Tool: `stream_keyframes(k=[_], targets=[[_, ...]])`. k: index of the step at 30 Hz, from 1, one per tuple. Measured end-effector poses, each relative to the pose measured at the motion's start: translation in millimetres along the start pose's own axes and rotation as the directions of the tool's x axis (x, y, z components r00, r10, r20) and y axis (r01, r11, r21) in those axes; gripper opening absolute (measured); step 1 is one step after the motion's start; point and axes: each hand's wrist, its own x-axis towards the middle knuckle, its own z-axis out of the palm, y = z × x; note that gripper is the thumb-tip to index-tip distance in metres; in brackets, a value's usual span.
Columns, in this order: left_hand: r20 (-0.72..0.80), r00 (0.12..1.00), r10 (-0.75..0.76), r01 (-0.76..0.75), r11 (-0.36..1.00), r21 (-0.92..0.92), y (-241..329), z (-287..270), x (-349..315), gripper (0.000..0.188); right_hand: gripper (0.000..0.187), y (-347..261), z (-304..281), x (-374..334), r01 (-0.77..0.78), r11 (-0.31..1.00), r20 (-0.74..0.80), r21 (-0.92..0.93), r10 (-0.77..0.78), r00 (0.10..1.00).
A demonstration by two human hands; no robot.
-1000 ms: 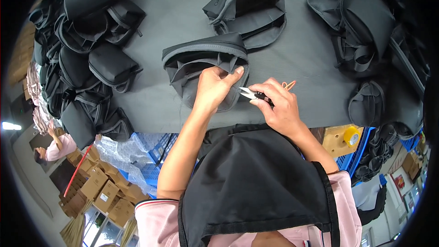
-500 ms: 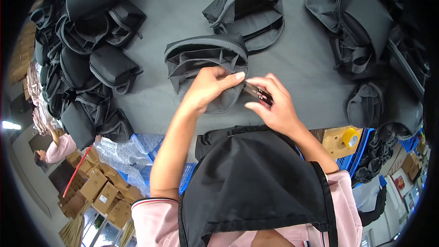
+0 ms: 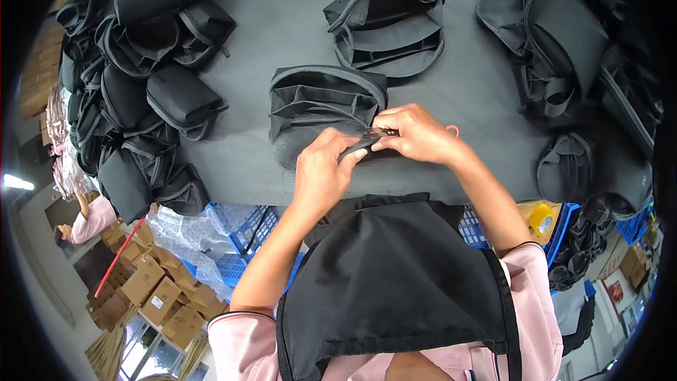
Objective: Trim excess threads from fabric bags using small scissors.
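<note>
A dark grey zip pouch (image 3: pixel 293 137) lies unzipped on the table just ahead of me, its inner pockets showing. My left hand (image 3: pixel 323 171) pinches the pouch's near right edge between thumb and fingers. Closed around a pair of small thread snips (image 3: pixel 381 132), my right hand (image 3: pixel 422 135) brings the blades up to that edge, close to the left fingertips. A pink-red loop shows behind the right hand. Whether the blades touch a thread is too small to tell. Beyond, a second open pouch (image 3: pixel 395 32) rests with its compartments facing me.
Dark pouches (image 3: pixel 185 104) are heaped along the left side, and more pouches (image 3: pixel 564 35) lie at the right. Below the grey table edge stand blue crates (image 3: pixel 262 229), bubble wrap (image 3: pixel 187 229) and a yellow tape roll (image 3: pixel 541 219). Cardboard boxes (image 3: pixel 144 279) and another person (image 3: pixel 92 219) are farther left.
My left hand has moved from the pouch's right side down to its near edge. My right hand has turned the snips leftward against that edge. The pouches appear shifted slightly right in view.
</note>
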Motion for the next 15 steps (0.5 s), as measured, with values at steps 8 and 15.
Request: stream_keyframes(k=[8, 15], targets=[[0.505, 0.852, -0.138, 0.493, 0.539, -0.683, -18.4, -1.1, 10.0, 0.018, 0.026, -18.0, 7.3, -22.1, -0.117, 0.956, -0.443, 0.268, 0.230, 0.867], [0.443, 0.891, -0.099, 0.439, 0.433, -0.787, -7.7, 17.3, 9.7, 0.022, 0.030, -44.1, 25.7, -70.4, -0.189, 0.979, -0.587, 0.073, 0.196, 0.786]])
